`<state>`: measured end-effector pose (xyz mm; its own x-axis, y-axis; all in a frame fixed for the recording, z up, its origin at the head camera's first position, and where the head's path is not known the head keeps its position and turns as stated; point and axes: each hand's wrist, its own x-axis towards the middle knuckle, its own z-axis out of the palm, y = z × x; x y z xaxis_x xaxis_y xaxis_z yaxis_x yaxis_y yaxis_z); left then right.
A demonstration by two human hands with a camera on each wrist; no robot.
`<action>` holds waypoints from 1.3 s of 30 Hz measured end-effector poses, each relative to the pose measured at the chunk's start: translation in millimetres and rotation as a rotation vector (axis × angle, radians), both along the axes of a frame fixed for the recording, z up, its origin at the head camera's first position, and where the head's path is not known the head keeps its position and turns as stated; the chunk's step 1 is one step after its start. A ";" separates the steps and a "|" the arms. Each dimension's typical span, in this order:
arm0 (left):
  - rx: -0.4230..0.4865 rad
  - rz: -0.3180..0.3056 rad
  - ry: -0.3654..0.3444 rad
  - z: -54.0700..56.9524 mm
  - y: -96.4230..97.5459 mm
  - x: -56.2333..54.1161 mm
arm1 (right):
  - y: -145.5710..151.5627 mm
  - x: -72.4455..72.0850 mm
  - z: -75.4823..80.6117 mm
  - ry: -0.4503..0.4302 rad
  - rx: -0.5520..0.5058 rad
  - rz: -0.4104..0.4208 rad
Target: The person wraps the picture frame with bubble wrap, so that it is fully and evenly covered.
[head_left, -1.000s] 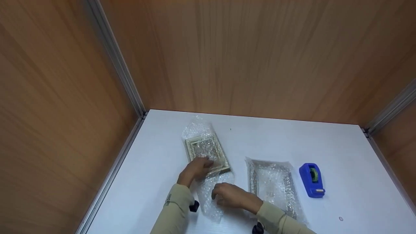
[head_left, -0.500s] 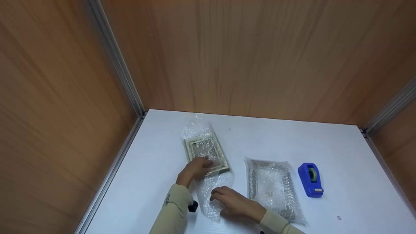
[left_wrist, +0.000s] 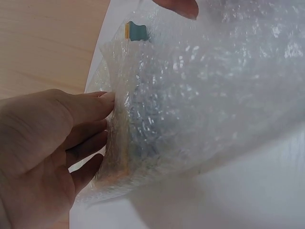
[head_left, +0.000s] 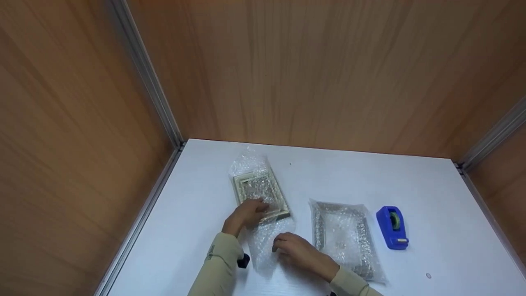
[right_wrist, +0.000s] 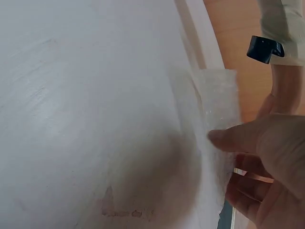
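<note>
Left hand (head_left: pixel 245 213) pinches the edge of a sheet of clear bubble wrap (head_left: pixel 261 248), its thumb on top and its fingers curled beneath, at the near left part of a gilt-toned picture frame (head_left: pixel 263 189); whether it also grips the frame itself is hard to tell through the wrap. That frame lies aslant on the white table (head_left: pixel 452 213), left of its middle, with the wrap over it and reaching out past both its far and near ends. Nearer the person, the right hand (head_left: pixel 301 254) holds the near end of the sheet between thumb and fingers. Both sleeves (head_left: pixel 218 261) are khaki.

Just beyond the right hand, to the right, lies a bubble-wrapped frame (head_left: pixel 343 236), larger than the other. Farther right sits a blue tape dispenser (head_left: pixel 392 228) with a green roll, and nearer the front is a small oval scrap (head_left: pixel 428 276). Wood-grain panels (head_left: pixel 320 74) stand around the table.
</note>
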<state>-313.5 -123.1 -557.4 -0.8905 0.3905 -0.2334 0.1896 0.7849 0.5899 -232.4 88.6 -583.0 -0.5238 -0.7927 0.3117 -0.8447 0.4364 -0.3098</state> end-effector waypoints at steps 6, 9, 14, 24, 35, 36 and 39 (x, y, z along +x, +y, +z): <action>0.007 -0.044 -0.002 2.2 -4.9 -5.1 | -3.1 -7.1 10.5 -0.101 -0.064 -0.091; 0.011 -0.071 0.006 2.9 -7.8 -8.5 | -5.3 -11.3 17.3 -0.144 -0.091 -0.145; 0.021 -0.040 -0.074 3.5 -12.8 -13.6 | -8.3 -21.8 33.4 -0.242 -0.148 -0.200; 0.133 0.057 -0.210 6.0 -18.3 -18.3 | -22.9 -58.9 55.1 -0.337 -0.193 -0.262; 0.377 0.221 -0.395 12.4 -25.0 -26.8 | -44.0 -100.3 41.9 -0.337 -0.248 -0.360; 0.374 0.241 -0.403 13.3 -25.1 -27.7 | -45.7 -103.0 39.1 -0.332 -0.251 -0.375; 0.357 0.302 -0.407 14.9 -24.6 -29.3 | -49.8 -108.7 30.0 -0.344 -0.266 -0.421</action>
